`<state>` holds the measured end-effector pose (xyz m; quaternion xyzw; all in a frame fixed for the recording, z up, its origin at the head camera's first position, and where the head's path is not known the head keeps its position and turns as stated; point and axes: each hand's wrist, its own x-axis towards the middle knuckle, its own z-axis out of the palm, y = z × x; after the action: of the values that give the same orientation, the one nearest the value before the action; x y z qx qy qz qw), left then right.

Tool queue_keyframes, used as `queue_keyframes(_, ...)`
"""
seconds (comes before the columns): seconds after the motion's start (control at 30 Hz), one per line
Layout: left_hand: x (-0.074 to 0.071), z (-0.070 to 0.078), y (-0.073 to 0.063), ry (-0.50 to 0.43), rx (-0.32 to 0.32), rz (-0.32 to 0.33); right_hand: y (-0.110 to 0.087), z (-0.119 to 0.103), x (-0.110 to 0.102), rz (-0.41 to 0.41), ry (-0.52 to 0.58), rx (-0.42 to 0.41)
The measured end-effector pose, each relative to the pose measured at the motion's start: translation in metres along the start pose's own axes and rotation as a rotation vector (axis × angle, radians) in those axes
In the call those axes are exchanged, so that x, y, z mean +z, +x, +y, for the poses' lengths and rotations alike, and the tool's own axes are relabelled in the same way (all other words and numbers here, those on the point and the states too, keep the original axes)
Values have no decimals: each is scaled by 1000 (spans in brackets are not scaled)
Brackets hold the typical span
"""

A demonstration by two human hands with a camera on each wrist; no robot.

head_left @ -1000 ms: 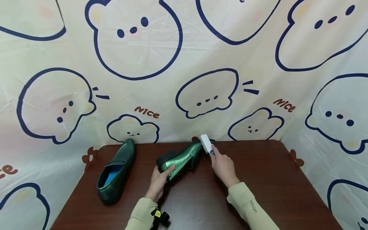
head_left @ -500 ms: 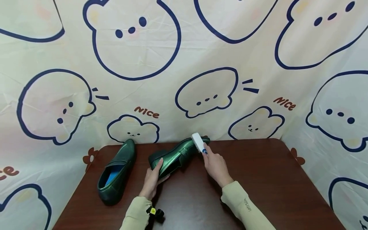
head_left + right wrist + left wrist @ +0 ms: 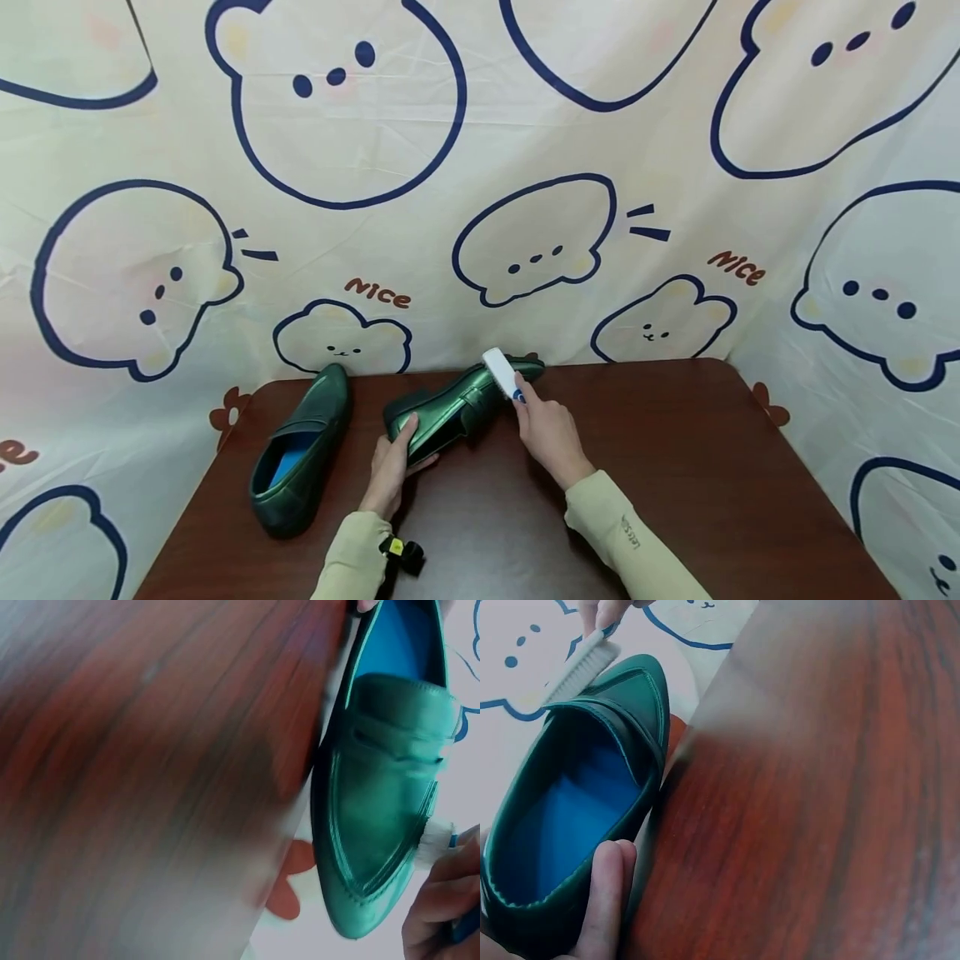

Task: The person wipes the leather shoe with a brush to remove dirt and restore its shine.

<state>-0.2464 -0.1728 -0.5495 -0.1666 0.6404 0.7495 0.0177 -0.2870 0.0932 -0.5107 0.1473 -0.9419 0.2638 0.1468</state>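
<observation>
Since the earlier frames, the white brush (image 3: 497, 372) has slid back from close to the toe of the held green loafer (image 3: 442, 412), and the loafer has shifted a little left and rolled, so that more of its opening shows. Its bristles (image 3: 577, 679) now meet the side turned away from the tabletop (image 3: 675, 467), between the toe and the strap (image 3: 394, 746). That suggests brushing in strokes along the front of the upper, with the shoe being turned to suit; whether any patch is finished, I cannot tell.

The left hand (image 3: 388, 471) is clamped on the heel end, its thumb laid over the side. The right hand (image 3: 551, 433) pinches the brush by its handle, fingers curled round it.

The held loafer lies slantwise at the middle of the tabletop's far edge, its toe against the view of the printed fabric (image 3: 525, 125) beyond. It is tilted on its side, opening towards the person. The green is glossy, almost metallic, with pale highlights; a stitched seam runs round the toe, and the insole (image 3: 577, 817) is bright blue. No dirt can be made out at this size. Its mate, a second loafer (image 3: 321, 458), stands upright by the far left corner, toe at the far edge, apart from both hands.
</observation>
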Motion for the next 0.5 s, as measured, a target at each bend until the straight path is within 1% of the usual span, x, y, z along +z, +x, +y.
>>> queue_keyframes(0.1, -1, 0, 0, 2, 3, 1, -2, 9, -2, 35, -37, 12)
queue_keyframes(0.23, 0, -1, -1, -10, 5, -10, -7, 23, -5, 72, -71, 73)
queue_keyframes(0.37, -2, -1, 0, -10, 8, -11, -11, 32, -9, 78, -75, 127)
queue_keyframes(0.5, -2, -1, 0, 0, 6, -15, -12, 31, -13, 66, -60, 154)
